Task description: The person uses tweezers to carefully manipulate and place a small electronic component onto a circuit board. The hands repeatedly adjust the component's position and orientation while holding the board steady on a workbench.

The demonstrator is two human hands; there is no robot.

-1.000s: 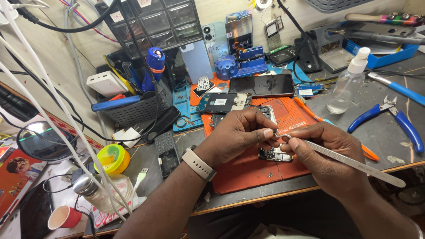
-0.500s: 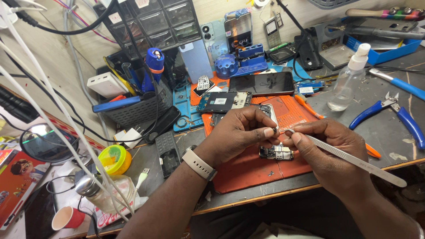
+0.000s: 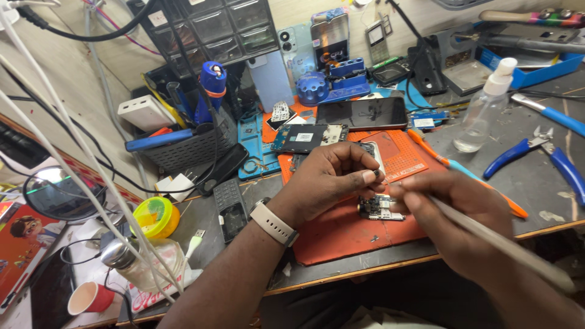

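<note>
While we lean over the desk (image 3: 536,183), our two hands meet just above a small circuit board (image 3: 376,208) that lies flat on the orange work mat (image 3: 347,234). We take this board as the landmark for everything else.

Our left hand (image 3: 332,180), with a pale watch band (image 3: 274,223) at the wrist, hovers up and to the left of the board; its grip is pinched, thumb and forefinger closed on a tiny dark part (image 3: 376,173) that sits directly above the board's upper edge. Our right hand (image 3: 454,210) lies to the right of the board, nearly touching its right end, and its grip is closed around a long pale tool (image 3: 506,244). The tool's long axis runs from lower right, away from the board, up and leftward toward it, but the tip is hidden behind our fingers, so we cannot tell whether it touches the board or the pinched part.

Both hands are about equally near the board; the left is nearer its top, the right nearer its right end. The board's own long axis runs roughly left to right.

Farther up from the board lies a dark phone (image 3: 362,113), face up. Far right of the board rest blue-handled cutters (image 3: 536,152) and a clear spray bottle (image 3: 481,119). Well left of the board sits a yellow-green tub (image 3: 155,216).
</note>
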